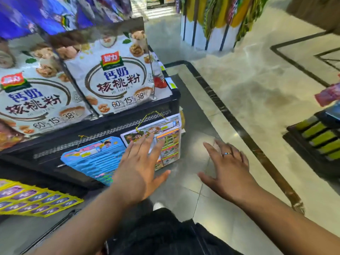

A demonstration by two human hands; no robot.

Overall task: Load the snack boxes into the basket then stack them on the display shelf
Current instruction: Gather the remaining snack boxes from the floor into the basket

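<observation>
Two hands held spread, nothing gripped: left hand (pixel 138 170) before hanging cards (pixel 171 144), right hand (pixel 230 168) over floor (pixel 239 85). Snack boxes (pixel 117 78) set on black shelf (pixel 139 109); basket not seen. Risk: cards snagged by left hand.

Too blurry to read: the purple packs (pixel 46 13) at the top left. Cut off by the left edge: the left white bag (pixel 27 103), and the yellow and purple packets (pixel 33 199). Partly hidden behind the left hand (pixel 139 168): the blue toy card (pixel 92 161) and the white toy card (pixel 165 142) beside it. Cut off at the right edge: a pink pack (pixel 329 94) and a dark shelf (pixel 309 159) of green packs (pixel 320 137). Mostly hidden by dark clothes (pixel 165 234): a white shoe (pixel 158 206). Too small to read: the tiny words on that bag.
</observation>
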